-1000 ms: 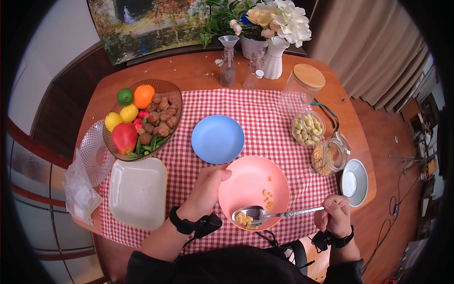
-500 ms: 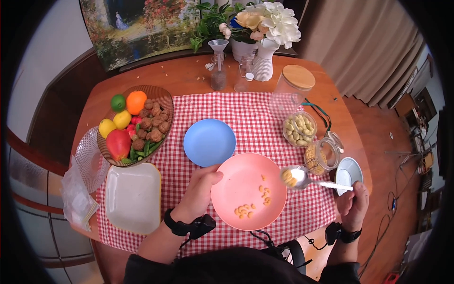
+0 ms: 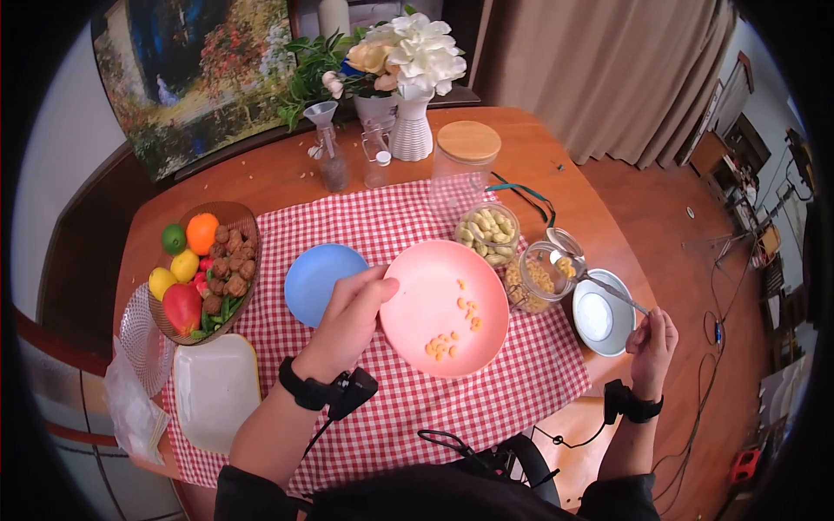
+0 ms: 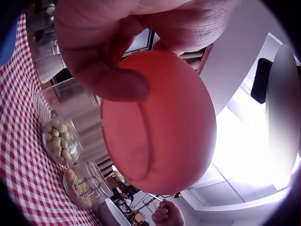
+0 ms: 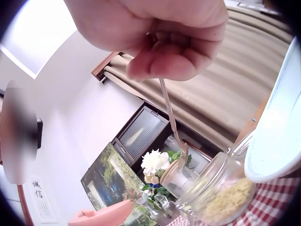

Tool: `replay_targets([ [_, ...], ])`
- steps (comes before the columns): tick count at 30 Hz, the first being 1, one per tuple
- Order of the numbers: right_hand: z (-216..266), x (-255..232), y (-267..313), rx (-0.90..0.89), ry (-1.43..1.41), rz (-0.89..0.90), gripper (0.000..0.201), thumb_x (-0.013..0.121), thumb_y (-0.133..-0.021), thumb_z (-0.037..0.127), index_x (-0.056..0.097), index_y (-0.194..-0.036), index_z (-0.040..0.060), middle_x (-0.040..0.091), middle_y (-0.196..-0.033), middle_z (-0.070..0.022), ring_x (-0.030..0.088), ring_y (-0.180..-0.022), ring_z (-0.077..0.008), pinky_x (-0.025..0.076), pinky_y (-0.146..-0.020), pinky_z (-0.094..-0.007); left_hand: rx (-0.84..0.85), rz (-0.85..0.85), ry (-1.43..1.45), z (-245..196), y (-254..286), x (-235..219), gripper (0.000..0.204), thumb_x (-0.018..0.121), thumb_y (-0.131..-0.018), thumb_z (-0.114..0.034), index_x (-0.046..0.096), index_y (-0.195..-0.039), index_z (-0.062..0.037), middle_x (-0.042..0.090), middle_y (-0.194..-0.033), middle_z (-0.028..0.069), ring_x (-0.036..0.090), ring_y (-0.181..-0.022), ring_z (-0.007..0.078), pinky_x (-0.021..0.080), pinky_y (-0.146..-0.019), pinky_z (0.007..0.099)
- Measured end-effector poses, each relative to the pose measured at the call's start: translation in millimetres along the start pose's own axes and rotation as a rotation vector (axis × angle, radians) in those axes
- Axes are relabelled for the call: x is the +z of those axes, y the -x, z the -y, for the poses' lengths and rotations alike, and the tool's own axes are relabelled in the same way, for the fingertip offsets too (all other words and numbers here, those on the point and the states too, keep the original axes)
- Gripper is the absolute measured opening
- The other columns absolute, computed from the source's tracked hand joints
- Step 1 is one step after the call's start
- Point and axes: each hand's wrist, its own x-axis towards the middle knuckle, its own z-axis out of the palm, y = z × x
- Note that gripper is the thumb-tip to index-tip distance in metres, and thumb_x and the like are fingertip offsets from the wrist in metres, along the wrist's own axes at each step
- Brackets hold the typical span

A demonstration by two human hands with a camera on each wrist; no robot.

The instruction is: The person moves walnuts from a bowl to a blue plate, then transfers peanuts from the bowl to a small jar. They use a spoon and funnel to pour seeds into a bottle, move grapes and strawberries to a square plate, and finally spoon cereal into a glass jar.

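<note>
My left hand [image 3: 340, 328] grips the left rim of a pink plate [image 3: 417, 291], thumb on top and fingers underneath. Small yellow macaroni pieces [image 3: 441, 346] lie in two loose groups on the plate. From the left wrist view, the plate's underside [image 4: 183, 127] shows above the cloth. At the right, my right hand [image 3: 653, 347] pinches the handle end of a metal spoon [image 3: 618, 293]. The spoon's bowl is at the mouth of an open glass jar [image 3: 532, 291] of macaroni, with yellow pieces at its tip. The right wrist view shows the spoon [image 5: 169, 110] slanting down from curled fingers.
A pale blue bowl [image 3: 599, 343] stands beneath the spoon handle. Behind the macaroni jar are a jar of peanuts [image 3: 488, 233] and a wooden-lidded canister [image 3: 467, 143]. A blue plate [image 3: 317, 282], a white tray [image 3: 213, 391] and a fruit basket [image 3: 248, 300] lie leftward.
The spoon has left the pink plate and moved right to the macaroni jar, while a cluster of macaroni stays on the plate. My left hand keeps its hold; the head view has turned right.
</note>
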Motion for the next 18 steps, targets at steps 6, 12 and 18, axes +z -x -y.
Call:
replay_targets([
  [6, -1.6, 6.4, 1.5, -0.184, 0.311, 0.054, 0.029, 0.046, -0.098, 0.021, 0.053, -0.076, 0.0028, 0.050, -0.053, -0.0003, 0.046, -0.043, -0.0060, 0.034, -0.041, -0.0195, -0.027, 0.131, -0.172, -8.5, -49.9, 35.8, 0.025, 0.046, -0.094, -0.021, 0.059, -0.098, 0.0005, 0.060, -0.073, 0.0016, 0.057, -0.058, 0.0083, 0.047, -0.050, 0.0223],
  [12, 8.5, 11.8, 7.5, -0.398, 0.495, 0.100, 0.023, 0.045, -0.097, 0.010, 0.055, -0.080, -0.0024, 0.053, -0.055, -0.0027, 0.050, -0.047, -0.0068, 0.038, -0.046, -0.0199, 0.045, 0.171, -0.196, -2.2, -89.6, 73.0, 0.025, 0.052, -0.091, -0.021, 0.062, -0.098, 0.0011, 0.060, -0.071, 0.0012, 0.055, -0.057, 0.0054, 0.044, -0.050, 0.0211],
  [18, 12.9, 4.1, 13.1, -0.481, 0.500, 0.052, 0.023, 0.045, -0.097, 0.008, 0.055, -0.080, -0.0021, 0.056, -0.057, -0.0041, 0.053, -0.049, -0.0086, 0.039, -0.047, -0.0203, 0.247, 0.230, -0.450, 0.2, -115.9, 93.1, 0.034, 0.054, -0.090, -0.021, 0.060, -0.112, 0.0032, 0.064, -0.076, 0.0057, 0.058, -0.063, 0.0098, 0.047, -0.057, 0.0256],
])
